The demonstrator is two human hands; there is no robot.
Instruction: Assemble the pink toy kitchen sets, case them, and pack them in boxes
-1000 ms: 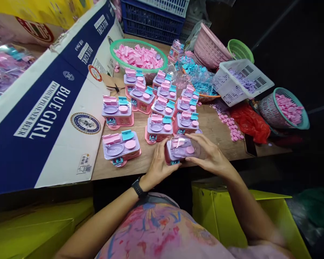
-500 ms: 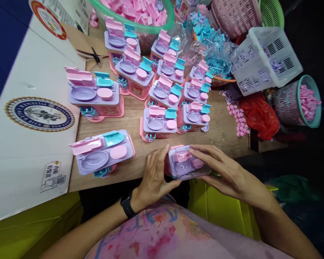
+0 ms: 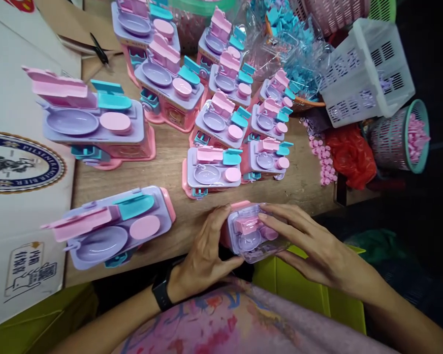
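Note:
At the table's front edge, my two hands hold a small toy kitchen (image 3: 249, 240) with a lilac top, pink base, pan and pink lid pieces. A clear plastic cover (image 3: 264, 253) sits over its top. My left hand (image 3: 203, 253), with a dark watch band on the wrist, grips the left side, thumb at the near corner. My right hand (image 3: 313, 246) is closed around the cover's right side, fingertips on top. Just beyond stands another toy kitchen (image 3: 214, 169), and a larger-looking one (image 3: 114, 226) is to the left.
Several more toy kitchens (image 3: 170, 83) stand in rows further back. Behind them are a green-rimmed basket (image 3: 206, 6), clear packaging with turquoise parts (image 3: 299, 54), and a white crate (image 3: 358, 98). Small pink pieces (image 3: 327, 164) and a red bag (image 3: 350, 157) lie right. A printed carton (image 3: 29, 211) borders the left.
The head view has shifted, bringing the table closer. Both hands keep their hold, and the toy kitchen with its clear cover appears tipped slightly more toward me.

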